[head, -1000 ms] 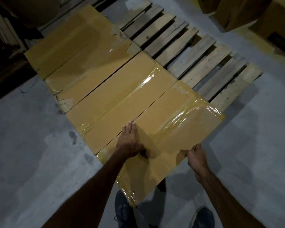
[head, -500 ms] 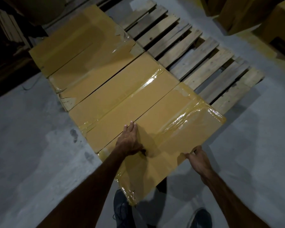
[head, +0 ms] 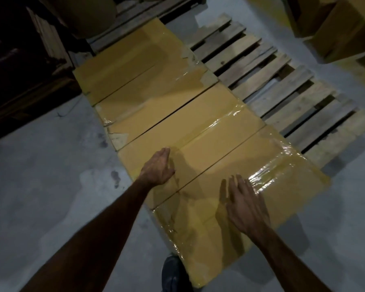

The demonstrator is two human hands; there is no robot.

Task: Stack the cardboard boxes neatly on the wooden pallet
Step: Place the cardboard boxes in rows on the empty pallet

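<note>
Three flat tan cardboard boxes with glossy clear tape lie in a row, edge to edge, on the slatted grey-brown wooden pallet (head: 282,89).

Nearest box (head: 230,186): directly under the right hand (head: 246,204). Its near end overhangs the pallet toward the person. Bright tape glare just past the right fingertips.

Right hand: released, fingers straight and spread, palm down over the top face of the nearest box. Cannot tell whether it touches or hovers just above; its shadow falls on the cardboard beside it.

Left hand (head: 157,167): released too, fingers straight and together, over the near end of the middle box (head: 190,131), close to the seam with the nearest box. Gripping nothing. Contact unclear here too.

Far box (head: 143,74): beyond the left hand's fingertips, touching the middle box along a long edge; torn tape patches at its right end.

Bare pallet slats run to the right of both hands, beyond the box ends.

Grey concrete floor (head: 51,186) left of the left forearm, with dark stains. Dark shoe (head: 173,272) between the forearms, just beside the overhanging box corner. More brown cartons (head: 335,24) far beyond the right hand, well apart from the pallet.
</note>
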